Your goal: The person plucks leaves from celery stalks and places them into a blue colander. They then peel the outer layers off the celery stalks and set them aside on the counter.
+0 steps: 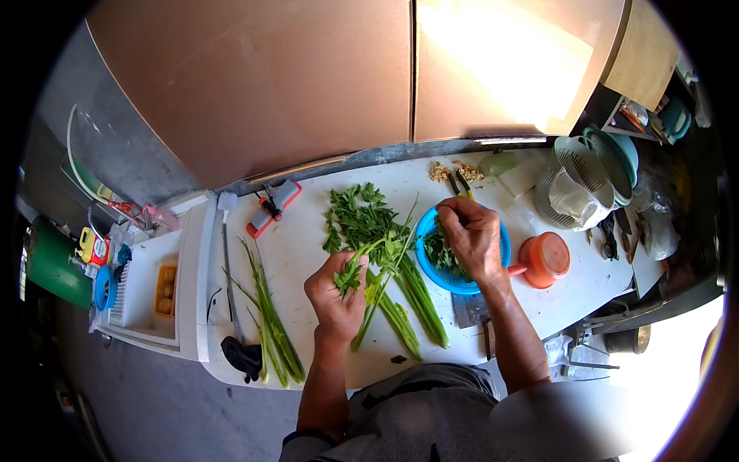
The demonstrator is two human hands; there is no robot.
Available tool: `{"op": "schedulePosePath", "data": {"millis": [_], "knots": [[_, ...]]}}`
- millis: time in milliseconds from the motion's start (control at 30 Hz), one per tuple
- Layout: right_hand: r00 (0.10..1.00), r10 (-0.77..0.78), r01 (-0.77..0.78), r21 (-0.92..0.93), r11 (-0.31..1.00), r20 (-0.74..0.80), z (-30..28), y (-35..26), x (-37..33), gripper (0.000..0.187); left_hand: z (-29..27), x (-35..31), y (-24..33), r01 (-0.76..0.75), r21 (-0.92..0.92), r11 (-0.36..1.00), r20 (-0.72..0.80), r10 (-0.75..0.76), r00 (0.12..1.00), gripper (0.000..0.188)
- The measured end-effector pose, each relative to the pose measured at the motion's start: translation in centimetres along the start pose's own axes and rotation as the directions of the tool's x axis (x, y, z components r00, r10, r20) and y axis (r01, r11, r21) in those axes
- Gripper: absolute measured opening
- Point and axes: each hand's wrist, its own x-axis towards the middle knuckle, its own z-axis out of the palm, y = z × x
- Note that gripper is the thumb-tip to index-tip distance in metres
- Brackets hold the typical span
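Note:
My left hand (334,296) is closed around a leafy celery sprig (376,252), whose leaves stick out on both sides of the fist. Over the blue basket (506,250) my right hand (471,233) is closed in a pinch; whatever its fingertips hold, if anything, is hidden. Picked green leaves (437,254) lie in the basket. Between the hands and behind them, a leafy celery bunch (362,212) spreads over the white table, its thick stalks (422,304) pointing toward me. Left of my left hand lies a separate bundle of bare stalks (275,327).
A red dipper (545,260) sits upside down right of the basket. Pliers-like cutters (460,185) and brown bits (439,171) lie behind it. White and green baskets (573,165) stand back right. At left are a red-grey tool (275,209), a long rod (231,269) and a white sink (196,285).

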Motion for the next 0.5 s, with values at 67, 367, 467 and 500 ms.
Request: {"op": "schedulePosePath", "data": {"millis": [67,367,467,500], "knots": [[0.975,-0.200,0.201,0.002,0.980,0.099,-1.1,-1.3,0.0,0.013,0.3,-0.4,-0.3,0.057,-0.085,0.995,0.015,-0.056,0.998,0.008],[0.847,-0.313,0.366,-0.046,0.929,0.429,1.9,-2.1,-1.4,0.017,0.2,0.5,0.9,0.186,-0.272,0.944,0.098,-0.165,0.981,0.009],[0.821,-0.371,0.439,-0.063,0.896,0.435,2.0,-2.1,-1.9,0.016,0.2,0.1,0.1,0.176,-0.334,0.926,0.102,-0.150,0.983,0.009],[0.815,-0.391,0.459,-0.063,0.886,0.428,2.1,-2.1,-2.0,0.015,0.2,0.1,0.2,0.190,-0.325,0.927,0.102,-0.165,0.981,0.009]]}}
